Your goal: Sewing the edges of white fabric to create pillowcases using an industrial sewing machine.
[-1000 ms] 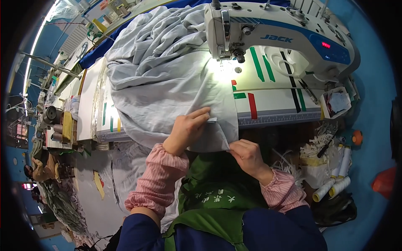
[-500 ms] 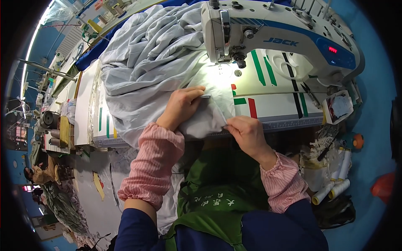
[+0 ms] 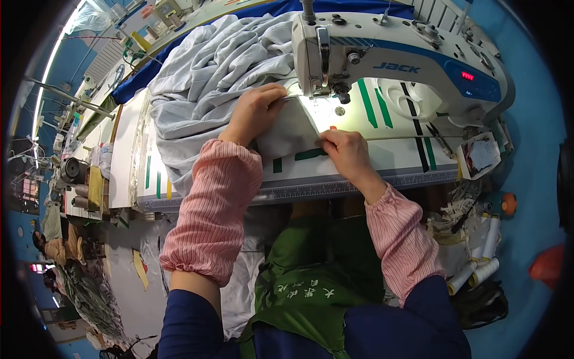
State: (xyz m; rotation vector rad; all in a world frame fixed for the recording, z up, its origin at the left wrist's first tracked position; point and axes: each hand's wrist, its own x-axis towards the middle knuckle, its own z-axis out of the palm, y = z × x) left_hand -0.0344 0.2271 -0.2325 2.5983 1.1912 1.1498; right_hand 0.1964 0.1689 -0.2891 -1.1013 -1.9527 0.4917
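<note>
A large heap of pale grey fabric (image 3: 209, 78) lies bunched on the left of the sewing machine (image 3: 394, 54). My left hand (image 3: 258, 110) is closed on the fabric near its folded edge, just left of the lit needle area; its fingertips touch the cloth there. The near right corner of the cloth is pinched in my right hand (image 3: 348, 152), thumb and fingers together. Between the two hands the fabric edge stretches flat and runs up to the machine's needle end. The needle and presser foot are lost in the lamp's glare.
A ruler strip (image 3: 317, 190) runs along the table's front edge. Green, red and black tapes mark the white table. Thread snips (image 3: 439, 139) and a small white box (image 3: 478, 157) lie at right. White thread cones (image 3: 484, 270) stand lower right.
Both hands have moved away from me, toward the needle end, taking the fabric edge with them. Cloth that hung over the front edge now lies on the table.
</note>
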